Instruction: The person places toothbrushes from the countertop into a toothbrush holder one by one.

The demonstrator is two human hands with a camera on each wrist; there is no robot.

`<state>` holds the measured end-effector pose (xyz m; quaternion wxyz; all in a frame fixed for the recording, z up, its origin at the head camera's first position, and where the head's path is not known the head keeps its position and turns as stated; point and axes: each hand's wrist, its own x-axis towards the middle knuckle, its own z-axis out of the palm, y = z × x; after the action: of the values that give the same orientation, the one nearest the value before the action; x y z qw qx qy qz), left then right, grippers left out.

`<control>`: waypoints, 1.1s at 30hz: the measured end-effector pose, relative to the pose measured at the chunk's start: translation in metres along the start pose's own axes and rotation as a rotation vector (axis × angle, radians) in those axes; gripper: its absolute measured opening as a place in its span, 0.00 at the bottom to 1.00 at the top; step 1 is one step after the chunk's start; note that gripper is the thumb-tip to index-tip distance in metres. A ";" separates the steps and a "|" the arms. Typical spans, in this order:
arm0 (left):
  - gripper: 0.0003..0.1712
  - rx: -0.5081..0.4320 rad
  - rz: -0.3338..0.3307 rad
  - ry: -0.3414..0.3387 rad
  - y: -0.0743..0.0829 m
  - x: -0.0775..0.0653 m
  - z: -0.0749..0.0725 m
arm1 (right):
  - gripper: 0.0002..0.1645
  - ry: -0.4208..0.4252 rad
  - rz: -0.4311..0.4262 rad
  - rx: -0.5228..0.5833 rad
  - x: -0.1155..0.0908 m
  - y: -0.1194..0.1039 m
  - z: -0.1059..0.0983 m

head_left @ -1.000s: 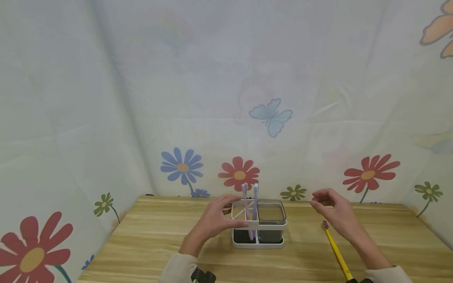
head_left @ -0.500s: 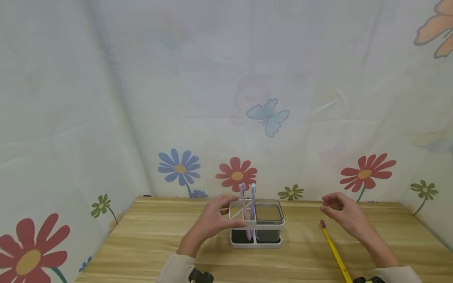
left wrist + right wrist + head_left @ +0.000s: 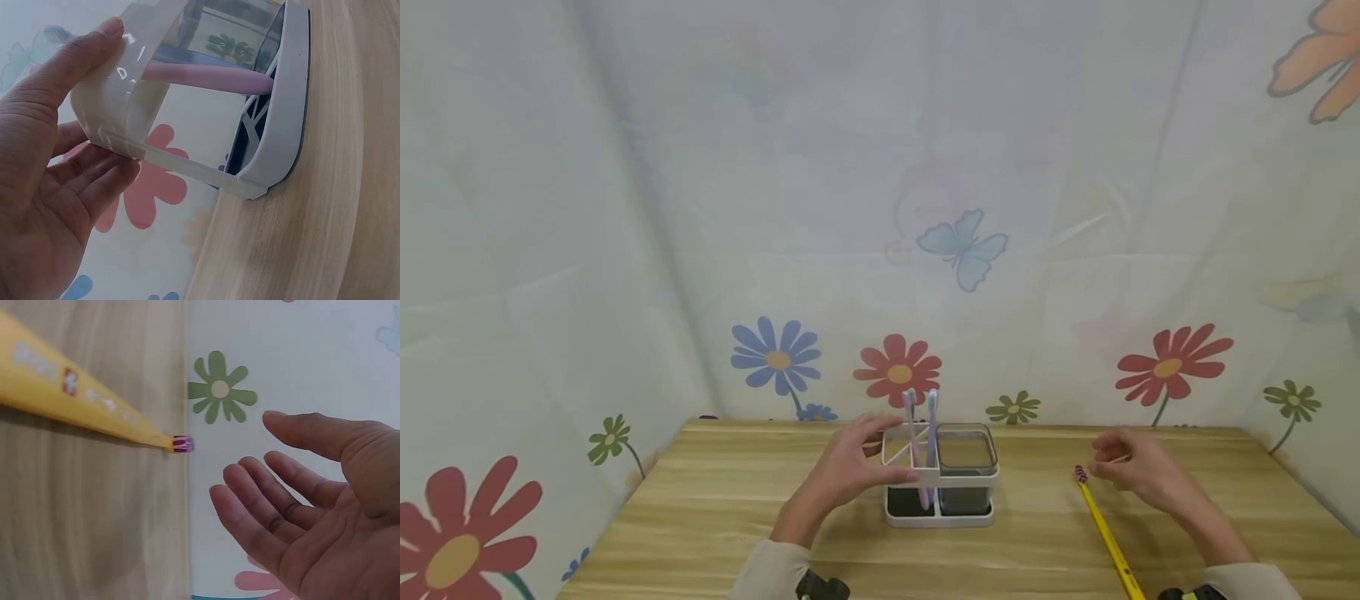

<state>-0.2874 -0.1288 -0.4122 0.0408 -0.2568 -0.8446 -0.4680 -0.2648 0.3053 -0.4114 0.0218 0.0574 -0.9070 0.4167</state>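
A white toothbrush holder (image 3: 940,521) stands on the wooden table, with a clear cup (image 3: 967,450) in its right side. Two toothbrushes, one pink (image 3: 212,78) and one bluish-purple (image 3: 932,425), stand upright in a left compartment. My left hand (image 3: 850,462) grips the holder's upper frame at its left end, thumb in front and fingers behind. On the table to the right lies a yellow toothbrush (image 3: 1105,529) with purple-and-white bristles. Beside its head hovers my right hand (image 3: 1142,471), holding nothing, its fingers loosely bent and apart from the thumb in the right wrist view.
The wooden table (image 3: 730,475) reaches back to a white curtain (image 3: 820,208) printed with flowers and butterflies. This cloth also hangs along the left and right sides.
My right hand has moved slightly right and lower, beside the yellow toothbrush's head. My left hand keeps its grip on the holder. The whole view has shifted a little.
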 end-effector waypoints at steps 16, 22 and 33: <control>0.47 0.001 -0.001 -0.011 0.002 0.002 0.000 | 0.17 -0.147 0.065 0.006 0.002 0.018 0.012; 0.46 -0.003 0.001 -0.009 0.002 0.001 -0.001 | 0.17 -0.171 0.049 0.005 0.002 0.019 0.016; 0.45 0.002 -0.014 -0.007 0.003 0.000 -0.001 | 0.21 -0.140 0.116 -0.042 -0.001 0.015 0.027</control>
<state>-0.2862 -0.1289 -0.4094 0.0348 -0.2527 -0.8471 -0.4663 -0.2655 0.2944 -0.4408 -0.0646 0.0335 -0.9167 0.3930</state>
